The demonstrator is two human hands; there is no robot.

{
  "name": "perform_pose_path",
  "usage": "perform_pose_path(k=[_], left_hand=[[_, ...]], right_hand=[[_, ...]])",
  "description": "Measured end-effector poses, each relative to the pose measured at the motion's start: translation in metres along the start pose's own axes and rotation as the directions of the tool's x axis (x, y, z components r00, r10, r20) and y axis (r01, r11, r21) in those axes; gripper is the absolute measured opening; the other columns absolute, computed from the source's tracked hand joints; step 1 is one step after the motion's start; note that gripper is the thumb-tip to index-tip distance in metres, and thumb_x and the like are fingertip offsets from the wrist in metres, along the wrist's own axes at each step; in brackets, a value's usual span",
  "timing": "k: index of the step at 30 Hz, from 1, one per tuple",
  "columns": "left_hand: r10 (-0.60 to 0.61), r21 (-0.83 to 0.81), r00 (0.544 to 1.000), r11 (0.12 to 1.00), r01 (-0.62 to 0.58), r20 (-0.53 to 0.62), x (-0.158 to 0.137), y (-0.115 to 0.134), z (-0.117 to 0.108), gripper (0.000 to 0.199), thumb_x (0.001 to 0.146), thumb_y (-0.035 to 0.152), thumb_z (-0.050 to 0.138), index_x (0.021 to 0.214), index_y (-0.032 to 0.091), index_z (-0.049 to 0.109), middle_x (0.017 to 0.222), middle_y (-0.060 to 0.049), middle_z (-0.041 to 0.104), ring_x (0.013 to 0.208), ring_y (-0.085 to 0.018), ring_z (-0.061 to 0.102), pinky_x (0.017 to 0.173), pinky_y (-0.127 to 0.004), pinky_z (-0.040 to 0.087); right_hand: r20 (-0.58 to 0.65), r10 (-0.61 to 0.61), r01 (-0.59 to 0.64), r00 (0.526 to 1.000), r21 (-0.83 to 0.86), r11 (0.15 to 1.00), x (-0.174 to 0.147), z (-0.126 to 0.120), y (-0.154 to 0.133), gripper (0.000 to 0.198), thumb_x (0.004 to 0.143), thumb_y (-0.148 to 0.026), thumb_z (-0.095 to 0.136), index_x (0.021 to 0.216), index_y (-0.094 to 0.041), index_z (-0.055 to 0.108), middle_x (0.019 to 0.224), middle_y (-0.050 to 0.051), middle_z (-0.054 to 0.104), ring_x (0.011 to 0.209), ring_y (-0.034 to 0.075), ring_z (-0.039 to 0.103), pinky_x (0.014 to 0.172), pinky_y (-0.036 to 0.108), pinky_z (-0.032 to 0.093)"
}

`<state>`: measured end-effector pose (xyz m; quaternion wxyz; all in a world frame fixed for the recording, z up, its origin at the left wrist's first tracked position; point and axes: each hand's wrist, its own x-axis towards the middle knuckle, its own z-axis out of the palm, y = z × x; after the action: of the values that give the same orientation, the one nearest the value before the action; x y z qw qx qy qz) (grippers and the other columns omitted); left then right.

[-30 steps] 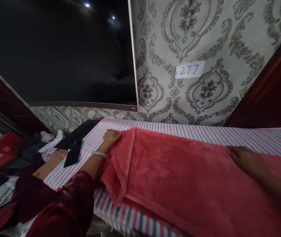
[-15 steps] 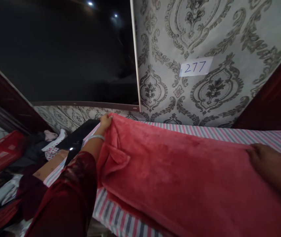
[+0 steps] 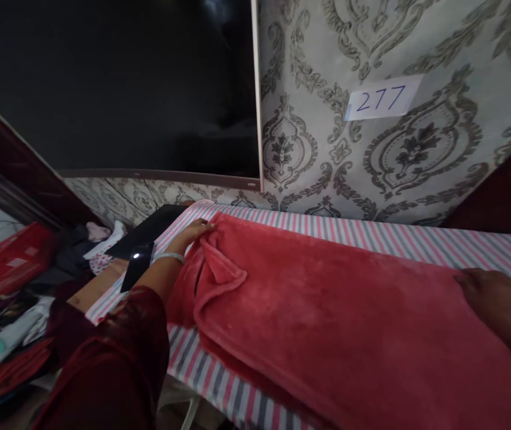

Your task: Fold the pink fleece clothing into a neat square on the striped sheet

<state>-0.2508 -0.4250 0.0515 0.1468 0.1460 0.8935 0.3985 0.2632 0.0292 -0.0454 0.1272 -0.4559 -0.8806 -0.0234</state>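
Observation:
A red plush blanket [image 3: 327, 316], folded into a long layered strip, lies on a table covered with a striped cloth [image 3: 327, 224]. At its far left corner my left hand [image 3: 195, 232] is closed with the fingertips on the fabric. Just below that hand the left end is bunched into a small turned-over fold. My right hand [image 3: 497, 298] is closed on the far edge towards the right, its fingers partly hidden under the palm.
A dark phone-like device [image 3: 137, 263] with a bright light spot lies beside my left forearm, near a black flat panel [image 3: 147, 230]. A television [image 3: 156, 95] hangs behind the table. Piled clothes [image 3: 17, 334] and a red box [image 3: 11, 257] are at the left.
My left hand has come slightly lower and nearer with the blanket's corner, baring more striped cloth behind it. My right hand stays on the far edge. The view has shifted a little.

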Motion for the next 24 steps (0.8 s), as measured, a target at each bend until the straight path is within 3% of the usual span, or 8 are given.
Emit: perform_pose_path(k=[3,6,9,13,15,17,20,24], left_hand=[[-0.032,-0.043,0.998,0.999,0.034,0.047,-0.031,-0.018,-0.014,0.042,0.066,0.051,0.079,0.089,0.017,0.072,0.09,-0.008,0.077,0.086,-0.025,0.07,0.072,-0.03,0.055],[-0.072,-0.092,0.993,0.993,0.08,0.093,-0.068,-0.039,-0.027,0.045,0.067,0.054,0.077,0.091,0.017,0.072,0.087,-0.008,0.076,0.082,-0.025,0.07,0.066,-0.031,0.054],[-0.096,-0.129,0.989,0.986,0.11,0.11,-0.108,-0.062,-0.037,0.054,0.066,0.055,0.078,0.104,0.017,0.072,0.084,-0.006,0.074,0.075,-0.021,0.068,0.059,-0.028,0.05],[-0.067,-0.169,0.992,0.982,0.084,0.105,-0.154,-0.091,-0.04,0.071,0.063,0.049,0.081,0.127,0.022,0.064,0.078,0.0,0.068,0.07,-0.018,0.064,0.059,-0.025,0.047],[0.002,-0.219,0.994,0.976,0.021,0.107,-0.17,-0.1,-0.036,0.078,0.062,0.047,0.082,0.133,0.023,0.061,0.075,0.002,0.065,0.069,-0.017,0.064,0.06,-0.026,0.048],[0.083,-0.282,0.991,0.958,-0.049,0.109,-0.179,-0.103,-0.031,0.08,0.061,0.044,0.082,0.135,0.023,0.059,0.075,0.003,0.062,0.069,-0.016,0.062,0.062,-0.027,0.049],[0.128,-0.352,0.992,0.929,-0.115,0.012,-0.181,-0.098,-0.031,0.068,0.061,0.038,0.078,0.126,0.021,0.065,0.072,0.004,0.058,0.065,-0.013,0.056,0.061,-0.024,0.047],[0.07,-0.461,0.977,0.873,-0.158,-0.202,-0.171,-0.08,-0.052,0.045,0.057,0.028,0.069,0.101,0.018,0.071,0.067,0.004,0.056,0.054,-0.009,0.046,0.052,-0.021,0.039]], right_hand=[[0.043,0.013,-0.012,0.999,-0.024,1.0,0.001,-0.003,0.0,0.059,0.097,-0.047,0.021,0.104,-0.016,0.07,0.107,0.025,0.07,0.101,0.039,0.066,0.078,0.049,0.048],[0.044,0.044,-0.043,0.998,-0.02,0.999,-0.003,-0.017,-0.013,0.059,0.097,-0.042,0.022,0.117,-0.01,0.068,0.116,0.028,0.068,0.105,0.039,0.065,0.084,0.05,0.049],[-0.065,-0.086,0.091,0.994,0.081,0.993,-0.027,-0.037,-0.039,0.062,0.096,-0.041,0.025,0.125,-0.001,0.063,0.125,0.031,0.065,0.118,0.04,0.061,0.099,0.051,0.047],[-0.131,-0.335,0.36,0.933,0.33,0.873,-0.106,-0.055,-0.083,0.049,0.096,-0.051,0.038,0.117,-0.017,0.067,0.119,0.017,0.07,0.106,0.031,0.068,0.095,0.043,0.054],[-0.12,-0.494,0.494,0.861,0.425,0.758,-0.157,-0.057,-0.103,0.044,0.096,-0.053,0.041,0.108,-0.023,0.07,0.114,0.013,0.072,0.104,0.03,0.069,0.093,0.043,0.056],[-0.119,-0.59,0.568,0.798,0.473,0.673,-0.201,-0.057,-0.119,0.042,0.097,-0.053,0.043,0.115,-0.026,0.07,0.119,0.011,0.071,0.108,0.029,0.068,0.095,0.045,0.057],[-0.065,-0.66,0.615,0.749,0.439,0.655,-0.241,-0.056,-0.133,0.047,0.095,-0.052,0.052,0.134,-0.027,0.063,0.127,0.012,0.066,0.114,0.031,0.065,0.096,0.049,0.056],[-0.091,-0.685,0.665,0.723,0.36,0.654,-0.251,-0.058,-0.134,0.05,0.096,-0.043,0.051,0.143,-0.025,0.057,0.133,0.014,0.063,0.12,0.03,0.061,0.098,0.05,0.055]])
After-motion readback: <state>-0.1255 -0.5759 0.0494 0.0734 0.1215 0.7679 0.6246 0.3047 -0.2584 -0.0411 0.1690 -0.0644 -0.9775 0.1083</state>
